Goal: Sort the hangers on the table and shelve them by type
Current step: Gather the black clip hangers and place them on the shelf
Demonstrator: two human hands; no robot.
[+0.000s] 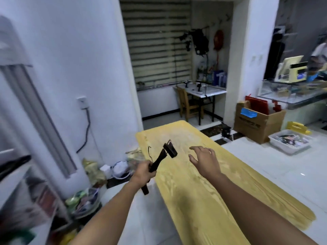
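Seemingly mid-carry, the left hand (144,171) grips what looks like a dark wooden clip hanger (159,160) over the left edge of the yellow wood-grain counter (194,200), the right hand (205,160) hovers spread and empty, so shelving by type likely follows.

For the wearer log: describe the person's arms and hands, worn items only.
The left hand and right hand are ungloved. Both arms are bare to the frame edge, with no sleeve, watch or bracelet showing.
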